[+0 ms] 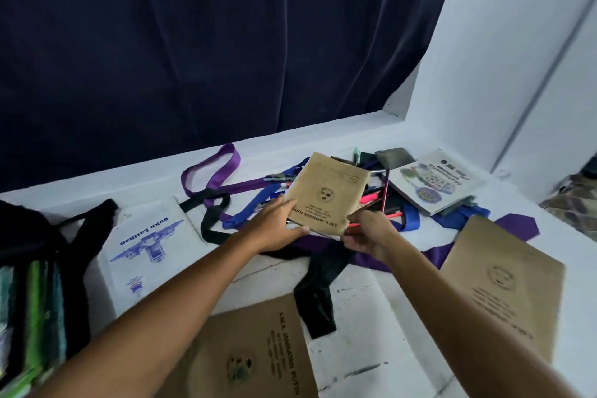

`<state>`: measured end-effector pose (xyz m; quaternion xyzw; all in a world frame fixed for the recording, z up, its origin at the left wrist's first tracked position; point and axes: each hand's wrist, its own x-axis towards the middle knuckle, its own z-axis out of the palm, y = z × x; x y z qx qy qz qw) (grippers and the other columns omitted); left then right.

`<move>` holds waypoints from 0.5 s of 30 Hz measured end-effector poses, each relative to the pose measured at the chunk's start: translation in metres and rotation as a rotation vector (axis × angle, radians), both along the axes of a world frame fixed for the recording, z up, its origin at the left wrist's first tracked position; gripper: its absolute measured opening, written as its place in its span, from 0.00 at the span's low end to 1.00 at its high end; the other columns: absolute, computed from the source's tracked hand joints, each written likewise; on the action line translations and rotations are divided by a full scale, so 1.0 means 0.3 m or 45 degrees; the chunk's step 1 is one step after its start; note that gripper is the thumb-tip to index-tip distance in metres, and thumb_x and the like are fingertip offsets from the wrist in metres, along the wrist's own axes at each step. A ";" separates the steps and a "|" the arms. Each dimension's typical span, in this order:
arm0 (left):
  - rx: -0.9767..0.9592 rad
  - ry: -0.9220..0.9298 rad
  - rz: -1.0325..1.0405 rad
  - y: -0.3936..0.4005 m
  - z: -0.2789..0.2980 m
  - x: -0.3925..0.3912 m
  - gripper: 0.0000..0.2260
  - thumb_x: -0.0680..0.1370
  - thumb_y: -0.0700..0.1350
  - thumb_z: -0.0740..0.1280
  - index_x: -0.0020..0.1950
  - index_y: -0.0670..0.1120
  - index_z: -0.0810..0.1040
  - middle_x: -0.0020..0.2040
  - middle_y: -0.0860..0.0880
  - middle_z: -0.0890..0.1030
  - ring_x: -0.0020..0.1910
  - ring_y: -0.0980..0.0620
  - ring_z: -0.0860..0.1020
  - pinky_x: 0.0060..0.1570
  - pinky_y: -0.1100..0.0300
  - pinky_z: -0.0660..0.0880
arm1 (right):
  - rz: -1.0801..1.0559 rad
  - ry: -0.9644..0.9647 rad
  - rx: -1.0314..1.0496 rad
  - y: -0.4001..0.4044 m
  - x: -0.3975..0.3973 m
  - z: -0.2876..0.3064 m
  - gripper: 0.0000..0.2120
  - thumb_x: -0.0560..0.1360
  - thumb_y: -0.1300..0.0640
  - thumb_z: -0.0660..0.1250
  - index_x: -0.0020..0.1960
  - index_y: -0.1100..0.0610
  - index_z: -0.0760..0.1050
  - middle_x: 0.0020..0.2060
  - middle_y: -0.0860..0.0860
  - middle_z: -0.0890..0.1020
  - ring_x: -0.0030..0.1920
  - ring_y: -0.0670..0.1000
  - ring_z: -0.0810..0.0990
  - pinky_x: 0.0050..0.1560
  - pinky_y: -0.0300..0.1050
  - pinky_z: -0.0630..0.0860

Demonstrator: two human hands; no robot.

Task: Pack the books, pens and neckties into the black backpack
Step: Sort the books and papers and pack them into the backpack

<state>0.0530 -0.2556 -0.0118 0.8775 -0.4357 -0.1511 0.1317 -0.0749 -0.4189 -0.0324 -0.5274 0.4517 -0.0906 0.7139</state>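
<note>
- Both hands hold one brown exercise book (328, 194) tilted up above the pile of pens and neckties near the far edge of the surface (381, 310).
- The left hand (277, 228) grips the book's near left corner, thumb beneath and fingers on the cover.
- The right hand (365, 232) pinches the book's near right corner, along with a pink pen (386, 190) that stands up beside the book.
- The black backpack (35, 271) sits open at the left edge, with green book spines showing inside.
- A white book (148, 252) lies just beside the backpack.
- Two more brown books lie flat: one at the near edge (258, 355), one at the right (504, 284).
- A colourful book (436, 184) lies toward the far right corner.
- Purple (219, 171), blue (410, 219) and black (318, 287) neckties trail across the middle.
</note>
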 end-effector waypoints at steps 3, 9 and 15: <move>-0.024 0.030 0.017 -0.038 -0.003 -0.016 0.32 0.79 0.59 0.63 0.77 0.43 0.62 0.76 0.45 0.64 0.74 0.48 0.63 0.69 0.56 0.63 | -0.026 -0.057 0.170 0.000 0.014 0.002 0.08 0.79 0.62 0.58 0.55 0.64 0.72 0.33 0.56 0.71 0.29 0.50 0.66 0.27 0.38 0.65; -0.039 0.033 0.029 -0.040 0.015 -0.022 0.26 0.80 0.58 0.62 0.73 0.44 0.69 0.71 0.45 0.72 0.69 0.47 0.68 0.59 0.59 0.67 | -0.031 0.000 0.089 0.008 0.048 -0.005 0.09 0.77 0.58 0.67 0.55 0.62 0.76 0.28 0.51 0.72 0.28 0.48 0.67 0.30 0.41 0.66; -0.030 0.171 0.028 -0.022 0.013 -0.006 0.26 0.79 0.61 0.62 0.74 0.50 0.68 0.70 0.49 0.72 0.68 0.49 0.70 0.57 0.58 0.68 | -0.073 -0.267 0.183 0.023 0.057 0.005 0.09 0.77 0.72 0.59 0.57 0.65 0.70 0.54 0.62 0.79 0.51 0.60 0.81 0.46 0.53 0.83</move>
